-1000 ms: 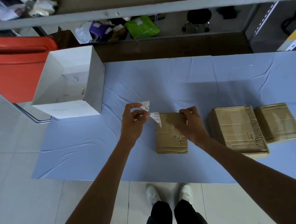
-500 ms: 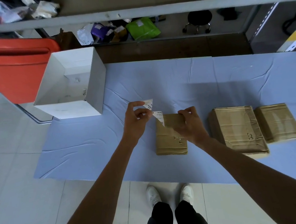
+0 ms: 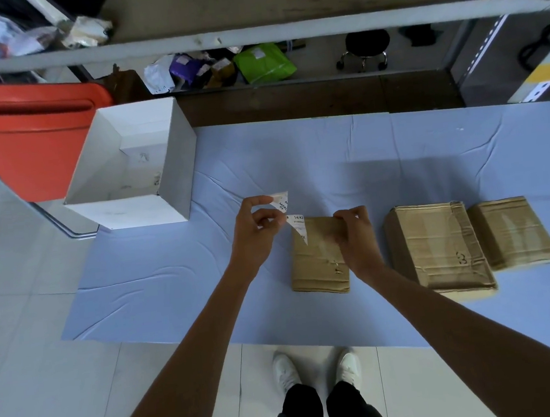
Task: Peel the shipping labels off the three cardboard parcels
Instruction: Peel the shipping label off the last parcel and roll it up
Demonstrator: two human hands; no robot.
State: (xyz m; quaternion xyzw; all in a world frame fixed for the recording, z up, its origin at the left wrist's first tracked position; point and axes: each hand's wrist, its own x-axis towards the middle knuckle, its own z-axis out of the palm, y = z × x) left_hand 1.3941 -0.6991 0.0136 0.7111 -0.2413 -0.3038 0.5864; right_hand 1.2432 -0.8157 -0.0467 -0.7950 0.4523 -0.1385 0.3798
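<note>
Three brown cardboard parcels lie in a row on the blue-covered table (image 3: 295,159). On the left parcel (image 3: 316,265), a white shipping label (image 3: 293,218) is partly peeled, its lower tip still on the parcel's far left corner. My left hand (image 3: 256,233) pinches the lifted, folded end of that label, just left of the parcel. My right hand (image 3: 356,234) presses down on the parcel's far edge. The middle parcel (image 3: 435,246) and the right parcel (image 3: 514,232) show no label on top.
An open white box (image 3: 138,161) stands at the table's far left corner, with an orange bin (image 3: 25,138) beyond it. A shelf rail and scattered mail bags, including a green one (image 3: 264,63), lie behind the table. My feet are below the near edge.
My left hand has shifted slightly with the label, pulling it a little further off the left parcel. My right hand stays on the parcel.
</note>
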